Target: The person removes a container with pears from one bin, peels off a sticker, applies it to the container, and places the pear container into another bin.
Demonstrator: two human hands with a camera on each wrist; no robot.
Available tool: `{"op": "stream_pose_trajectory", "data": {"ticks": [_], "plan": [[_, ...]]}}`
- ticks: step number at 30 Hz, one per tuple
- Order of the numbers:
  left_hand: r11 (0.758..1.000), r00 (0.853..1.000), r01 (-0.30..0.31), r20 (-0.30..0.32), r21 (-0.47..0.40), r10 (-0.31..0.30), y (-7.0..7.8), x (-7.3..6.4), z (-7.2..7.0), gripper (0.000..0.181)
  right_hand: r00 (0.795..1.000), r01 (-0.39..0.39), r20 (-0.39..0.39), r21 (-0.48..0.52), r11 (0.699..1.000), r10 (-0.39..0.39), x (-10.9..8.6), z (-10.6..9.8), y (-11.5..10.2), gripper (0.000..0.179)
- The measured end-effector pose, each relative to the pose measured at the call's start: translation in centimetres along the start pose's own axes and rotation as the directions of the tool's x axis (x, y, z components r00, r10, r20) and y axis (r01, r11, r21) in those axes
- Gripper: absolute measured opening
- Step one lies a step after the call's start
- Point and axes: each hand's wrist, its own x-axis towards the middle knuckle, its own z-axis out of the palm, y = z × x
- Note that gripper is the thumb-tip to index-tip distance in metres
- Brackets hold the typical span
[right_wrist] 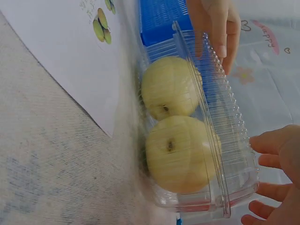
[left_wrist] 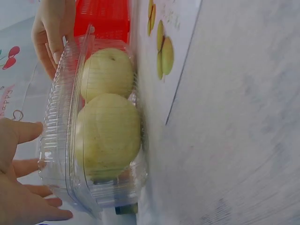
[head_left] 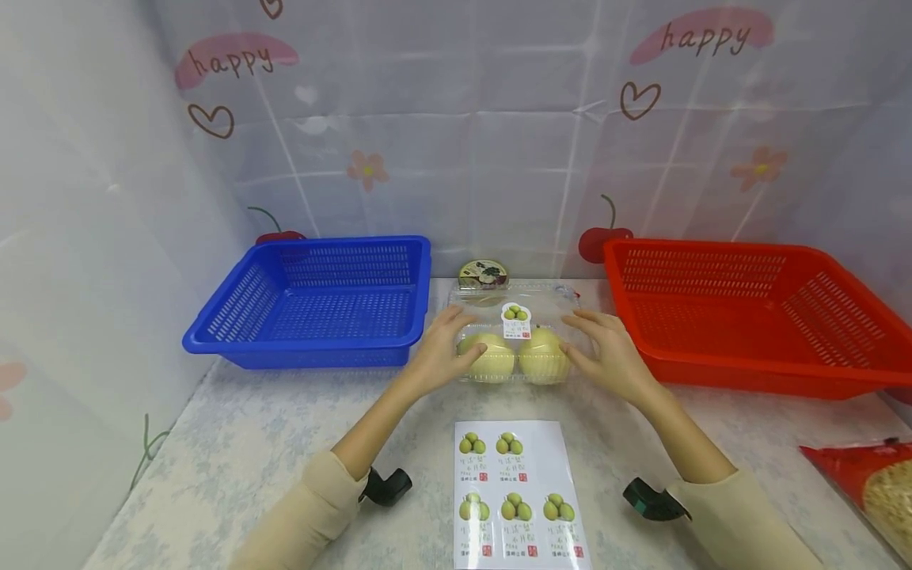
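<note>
A clear plastic clamshell box (head_left: 518, 378) with its lid down stands on the table, and pale yellow-green pears (left_wrist: 108, 136) show through its front wall. On top of the lid sits a pear-picture sticker (head_left: 516, 321). My left hand (head_left: 442, 348) is at the box's left side, its fingers spread along the lid's edge. At the opposite side my right hand (head_left: 606, 352) has its fingers loosely spread, the tips at the lid. Neither hand curls around the box. Nearer to me lies a white sticker sheet (head_left: 523, 483) with several pear stickers; its upper right spot is blank.
A blue plastic basket (head_left: 306, 348) stands to the left, a red plastic basket (head_left: 755, 368) to the right. Behind the box is a round container with a picture label (head_left: 483, 273). A red-topped bag (head_left: 865, 467) lies at the right edge. A printed curtain (head_left: 463, 158) hangs behind.
</note>
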Motion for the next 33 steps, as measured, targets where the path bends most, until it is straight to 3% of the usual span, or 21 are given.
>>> {"op": "stream_pose_trajectory", "data": {"ticks": [5,10,16,24,29,33], "plan": [[0.994,0.995,0.092,-0.042,-0.063,-0.094,-0.1,-0.8,0.8,0.066,0.998,-0.058,-0.034,0.052,0.997,0.06,-0.7,0.5,0.4,0.05],[0.974,0.978,0.176,-0.089,-0.142,-0.19,-0.3,-1.3,1.7,0.078,0.993,-0.106,-0.035,0.108,0.989,0.11,-1.0,1.0,0.6,0.057],[0.935,0.954,0.263,-0.083,-0.238,-0.289,-0.6,-1.8,2.0,0.086,0.975,-0.222,0.044,0.227,0.948,0.218,-1.2,0.8,0.8,0.066],[0.918,0.945,0.293,-0.062,-0.268,-0.32,-0.9,-2.3,2.2,0.083,0.924,-0.376,0.195,0.307,0.874,0.328,-1.5,0.6,1.0,0.076],[0.894,0.941,0.301,-0.048,-0.333,-0.334,-1.1,-2.6,2.2,0.081,0.901,-0.427,0.229,0.336,0.839,0.367,-1.8,0.9,1.0,0.076],[0.883,0.941,0.292,-0.056,-0.368,-0.335,-1.1,-3.0,2.1,0.083,0.897,-0.437,0.232,0.348,0.829,0.376,-1.9,1.1,1.1,0.076]]}}
